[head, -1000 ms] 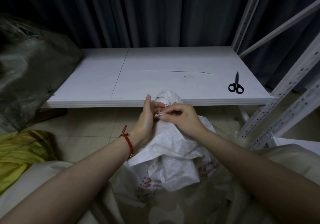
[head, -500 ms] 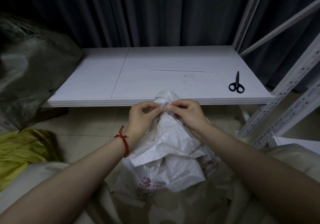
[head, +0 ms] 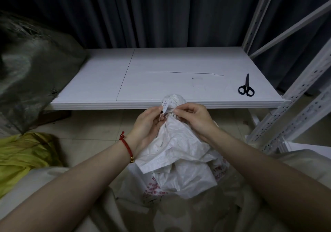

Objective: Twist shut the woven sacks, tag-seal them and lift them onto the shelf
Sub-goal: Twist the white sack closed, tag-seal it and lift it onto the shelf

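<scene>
A white woven sack (head: 179, 153) with red print stands on the floor in front of me, its neck twisted into a knob just below the shelf edge. A white numbered tag seal (head: 165, 104) sticks up at the left of the neck. My left hand (head: 147, 124) pinches that tag at its base. My right hand (head: 194, 118) pinches the twisted neck from the right, its fingers curled at the seal. The low white shelf board (head: 161, 81) lies right behind the sack.
Black scissors (head: 246, 88) lie near the shelf's right front corner. A grey-green filled sack (head: 30, 74) leans at the left of the shelf. A yellow sack (head: 19, 158) lies on the floor at left. White perforated rack uprights (head: 293, 106) rise at right.
My hands closed together on the sack's neck. The numbered tag now stands up at the left of the knob, held by my left fingers.
</scene>
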